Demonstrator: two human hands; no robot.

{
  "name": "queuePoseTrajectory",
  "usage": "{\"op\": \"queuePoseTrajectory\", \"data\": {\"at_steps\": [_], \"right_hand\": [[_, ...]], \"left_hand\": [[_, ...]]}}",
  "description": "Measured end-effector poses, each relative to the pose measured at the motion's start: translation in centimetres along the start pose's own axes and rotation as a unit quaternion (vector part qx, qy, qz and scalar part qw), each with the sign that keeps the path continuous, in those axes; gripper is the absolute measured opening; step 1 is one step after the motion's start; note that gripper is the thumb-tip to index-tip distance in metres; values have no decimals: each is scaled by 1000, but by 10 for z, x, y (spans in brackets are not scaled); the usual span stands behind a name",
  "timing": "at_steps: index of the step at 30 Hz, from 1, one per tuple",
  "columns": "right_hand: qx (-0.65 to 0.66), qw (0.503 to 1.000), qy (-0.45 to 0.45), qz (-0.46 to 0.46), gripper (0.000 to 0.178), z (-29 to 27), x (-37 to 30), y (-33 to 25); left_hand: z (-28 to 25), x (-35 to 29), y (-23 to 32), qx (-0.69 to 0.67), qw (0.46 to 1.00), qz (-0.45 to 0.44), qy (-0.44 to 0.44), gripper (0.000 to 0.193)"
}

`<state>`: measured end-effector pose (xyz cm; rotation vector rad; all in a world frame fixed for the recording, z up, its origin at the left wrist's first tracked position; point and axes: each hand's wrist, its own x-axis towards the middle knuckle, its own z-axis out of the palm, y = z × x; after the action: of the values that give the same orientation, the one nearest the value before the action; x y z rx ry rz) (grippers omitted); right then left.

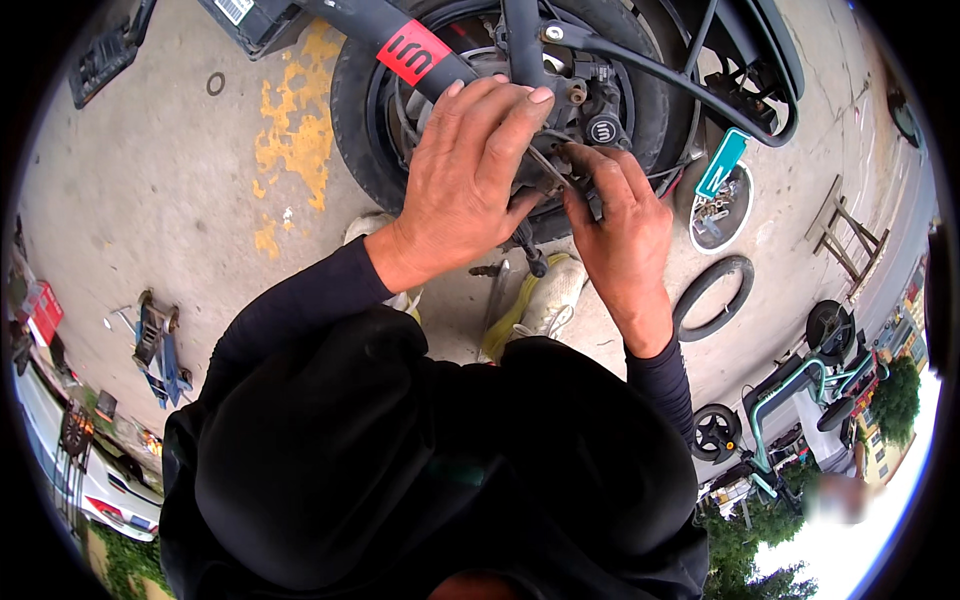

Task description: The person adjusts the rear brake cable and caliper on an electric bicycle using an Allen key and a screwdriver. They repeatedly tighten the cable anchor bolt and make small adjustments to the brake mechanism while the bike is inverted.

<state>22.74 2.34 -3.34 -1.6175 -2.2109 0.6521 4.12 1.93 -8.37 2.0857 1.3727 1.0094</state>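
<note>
A black-tired wheel with a disc-brake assembly stands in front of me, beneath a black tube with a red band. My left hand lies across the lower end of this tube and the wheel hub. Its fingers are stretched out, and its thumb reaches down toward a thin metal piece by the hub. From the other side my right hand closes thumb and forefinger around that piece; its exact kind I cannot make out. Behind the right fingertips sits a black brake caliper.
A white bowl of small metal parts, with a green-and-white packet on its edge, stands right of the wheel. Nearby lies a loose tire. A blue-and-black metal device is at left. A teal two-wheeler stands far right.
</note>
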Motion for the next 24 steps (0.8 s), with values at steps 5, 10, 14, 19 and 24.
{"op": "queuePoseTrajectory", "data": {"at_steps": [5, 10, 14, 19, 24], "right_hand": [[83, 992, 47, 86, 31, -9, -13, 4], [217, 947, -69, 227, 29, -14, -62, 10], [429, 815, -234, 312, 37, 47, -138, 39], [425, 849, -106, 296, 45, 70, -160, 61], [103, 975, 7, 197, 37, 69, -183, 63]], "left_hand": [[-29, 21, 13, -41, 998, 5, -37, 81], [-44, 74, 28, 44, 979, 106, -166, 17], [-45, 100, 38, 136, 936, 109, -306, 18], [-41, 124, 52, 236, 874, 53, -421, 27], [-29, 139, 54, 300, 815, 66, -491, 25]]}}
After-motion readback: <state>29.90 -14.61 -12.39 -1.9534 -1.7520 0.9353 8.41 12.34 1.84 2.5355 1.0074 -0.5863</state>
